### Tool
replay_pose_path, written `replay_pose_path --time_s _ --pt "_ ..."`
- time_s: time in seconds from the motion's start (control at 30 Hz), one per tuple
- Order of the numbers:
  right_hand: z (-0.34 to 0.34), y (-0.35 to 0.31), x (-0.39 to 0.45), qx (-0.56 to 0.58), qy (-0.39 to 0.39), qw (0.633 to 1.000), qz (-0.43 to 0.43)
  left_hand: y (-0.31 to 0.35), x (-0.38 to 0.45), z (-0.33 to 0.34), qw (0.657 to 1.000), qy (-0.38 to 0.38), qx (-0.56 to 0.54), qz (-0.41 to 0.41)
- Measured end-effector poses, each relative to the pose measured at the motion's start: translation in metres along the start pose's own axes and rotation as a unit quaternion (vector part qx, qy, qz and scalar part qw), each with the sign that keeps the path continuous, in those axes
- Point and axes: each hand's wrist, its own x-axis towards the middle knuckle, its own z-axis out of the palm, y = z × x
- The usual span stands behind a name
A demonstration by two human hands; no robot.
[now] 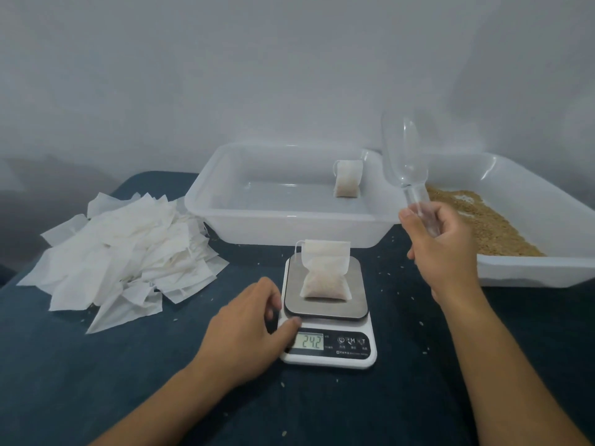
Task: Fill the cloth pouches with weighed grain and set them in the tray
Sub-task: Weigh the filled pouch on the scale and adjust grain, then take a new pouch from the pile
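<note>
Here, low in the middle of the frame, a filled pouch (pixel 325 274) stands on the steel platform of a kitchen scale (pixel 328 329), whose lit display reads 242; the small print beside its buttons is too fine to read. The left hand (pixel 248 329) rests at the scale's left edge, fingers loosely curled and gripping nothing, thumb touching the white base beside the display. The right hand (pixel 441 249), right of centre, is clamped round the handle of a clear plastic scoop (pixel 404 156) held upright, bowl uppermost.

Behind the scale sits an empty-looking translucent tray (pixel 257 217), its near rim just beyond the platform; a second filled pouch (pixel 347 179) leans against its right wall. At the right edge, a white tub (pixel 531 268) holds brown grain (pixel 483 220), its near rim close to the right wrist. A heap of flat empty pouches (pixel 122 249) lies at centre left. Dark cloth (pixel 96 365) with scattered grains stretches open between heap and scale and across the lower frame.
</note>
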Motion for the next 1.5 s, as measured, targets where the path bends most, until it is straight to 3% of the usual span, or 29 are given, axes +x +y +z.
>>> replay_pose_path --time_s 0.2,0.37,0.57,0.7,0.87,1.07,1.2,1.3,1.4,1.5 --pt "-0.003 -0.008 -0.001 -0.013 0.0 1.0 -0.003 -0.019 -0.001 -0.009 0.997 0.052 -0.013 -0.05" --pt "-0.014 -0.01 0.009 -0.103 -0.033 0.994 0.03 -0.015 0.016 -0.019 0.992 0.077 -0.087 -0.056" --pt "-0.047 -0.02 0.04 -0.256 -0.04 0.966 0.024 0.015 0.067 -0.022 0.988 0.03 -0.14 -0.058" --pt "-0.08 0.001 0.071 -0.383 -0.056 0.918 0.089 0.036 0.096 -0.014 0.98 -0.047 -0.174 -0.081" --pt "-0.093 0.021 0.096 -0.54 -0.159 0.812 0.156 0.048 0.109 -0.008 0.982 -0.08 -0.168 -0.041" --pt "-0.078 0.027 0.106 -0.591 -0.213 0.765 0.14 0.074 0.112 -0.033 0.982 -0.057 -0.171 0.064" --pt "-0.071 0.022 0.104 -0.576 -0.224 0.774 0.138 0.112 0.125 -0.06 0.978 -0.022 -0.173 0.112" --pt "-0.07 0.015 0.098 -0.534 -0.218 0.801 0.159 0.14 0.155 -0.072 0.983 0.015 -0.147 0.112" --pt "-0.072 0.014 0.092 -0.507 -0.139 0.838 0.145 0.162 0.199 -0.073 0.985 0.008 -0.142 0.099" --pt "-0.07 0.015 0.085 -0.444 -0.002 0.895 0.05 0.171 0.243 -0.061 0.99 -0.013 -0.097 0.102"
